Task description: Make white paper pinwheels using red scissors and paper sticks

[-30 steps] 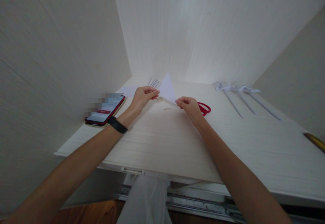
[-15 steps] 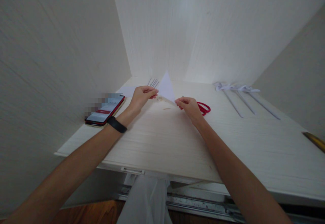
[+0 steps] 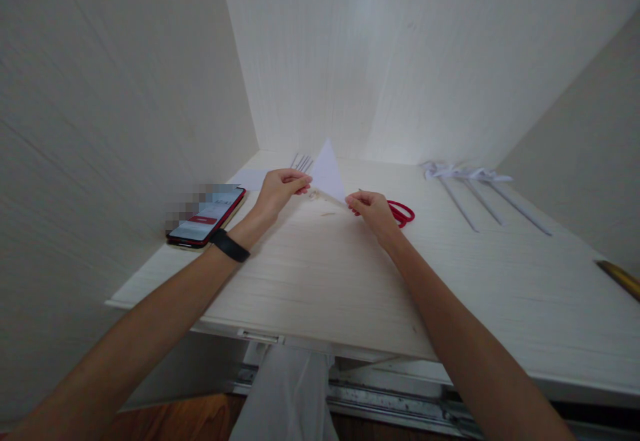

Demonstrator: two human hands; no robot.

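Observation:
Between my two hands a white triangular piece of paper (image 3: 329, 173) is held up with its point away from me. My left hand (image 3: 281, 191) pinches its left corner between thumb and fingers. The right corner is pinched by my right hand (image 3: 369, 207). Red scissor-like handles (image 3: 401, 214) lie just behind my right hand, which hides the rest of that tool. Several thin grey sticks (image 3: 303, 162) rest beyond my left hand, next to a flat white sheet (image 3: 249, 178). Small scraps (image 3: 328, 214) lie below the paper.
A phone (image 3: 207, 216) lies at the left by the side wall. Toward the back right are several white paper pieces on rolled sticks (image 3: 459, 202). A yellowish-brown object (image 3: 620, 277) sits at the right edge of the white tabletop (image 3: 310, 281). Walls enclose the back and sides.
Almost nothing differs. Both hands keep their pinch on the paper, with only a very slight shift of the right corner.

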